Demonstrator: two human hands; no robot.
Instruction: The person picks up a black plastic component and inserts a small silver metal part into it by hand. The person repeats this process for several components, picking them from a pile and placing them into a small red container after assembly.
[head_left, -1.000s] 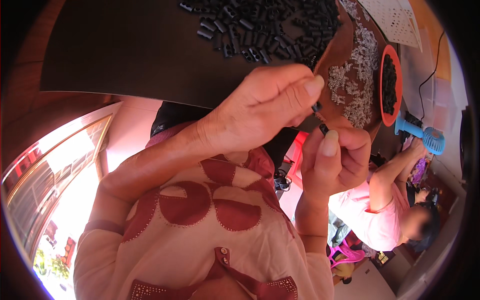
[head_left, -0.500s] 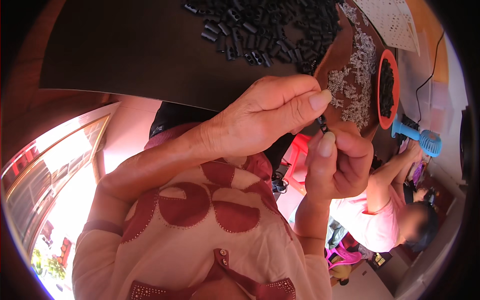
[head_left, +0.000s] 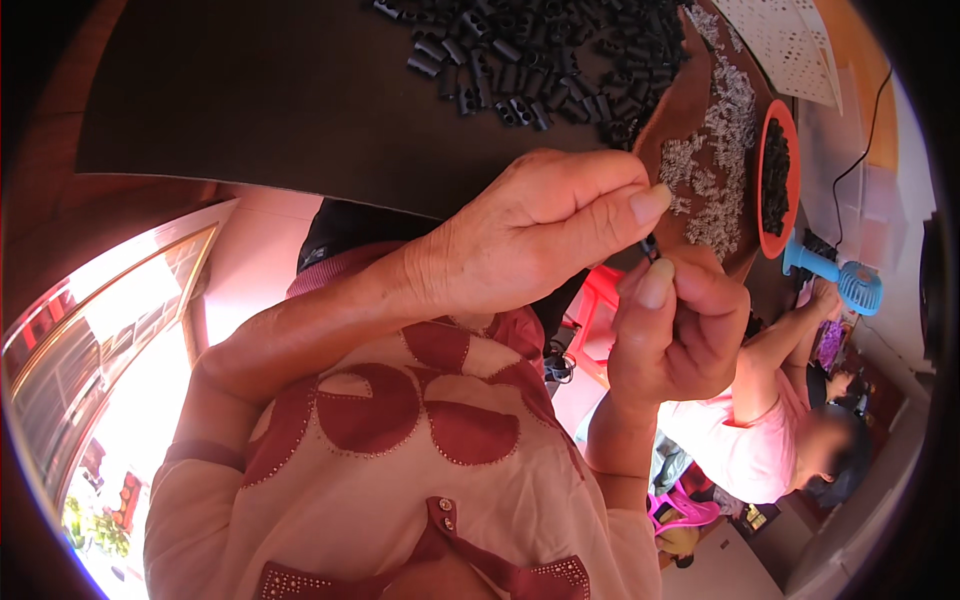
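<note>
My left hand (head_left: pixel 565 220) reaches across from the left, thumb pressed against its curled fingers. My right hand (head_left: pixel 685 325) is just below and to the right, with thumb and forefinger pinched together. Between the two sets of fingertips a small black plastic piece (head_left: pixel 651 247) shows, gripped from both sides. Most of it is covered by the fingers, so whether it is one part or two joined parts cannot be seen. Beyond the hands lies a pile of short black plastic tubes (head_left: pixel 510 80), some with two holes. Many small metal springs (head_left: pixel 725 130) are spread to its right.
Small black parts fill an orange-red bowl (head_left: pixel 762 205) on the right of the dark table (head_left: pixel 250 100). A blue handheld fan (head_left: pixel 858 287) is beside it. White perforated sheet (head_left: pixel 790 45) lies at the far right. Another person in a pink top (head_left: pixel 745 445) sits to the right.
Both hands have shifted very slightly to the right. The fingertips are closer together, and less of the black piece shows between them.
</note>
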